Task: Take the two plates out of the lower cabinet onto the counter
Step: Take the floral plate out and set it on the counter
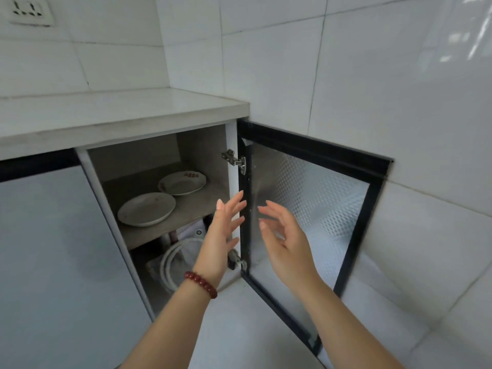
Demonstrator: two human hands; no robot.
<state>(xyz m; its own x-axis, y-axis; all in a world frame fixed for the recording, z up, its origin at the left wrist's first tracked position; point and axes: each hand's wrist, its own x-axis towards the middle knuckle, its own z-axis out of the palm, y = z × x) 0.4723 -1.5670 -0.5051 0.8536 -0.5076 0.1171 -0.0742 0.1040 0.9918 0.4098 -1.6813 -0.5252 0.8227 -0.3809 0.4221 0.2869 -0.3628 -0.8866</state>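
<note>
Two white plates lie on the shelf inside the open lower cabinet. The nearer plate (147,209) is at the shelf's front left; the farther plate (182,182), with a small flower print, sits behind it to the right. My left hand (222,230), with a red bead bracelet on its wrist, hovers in front of the cabinet opening, fingers straight and spread, holding nothing. My right hand (283,239) hovers in front of the open door, fingers relaxed, holding nothing. Above the cabinet is the pale counter (119,113).
The cabinet door (314,209), black-framed with patterned glass, stands swung open to the right. Below the shelf lie a coiled white hose (173,262) and pipes. A shut cabinet front (53,249) is on the left. White tiles cover the walls, with a socket (28,10) at top left.
</note>
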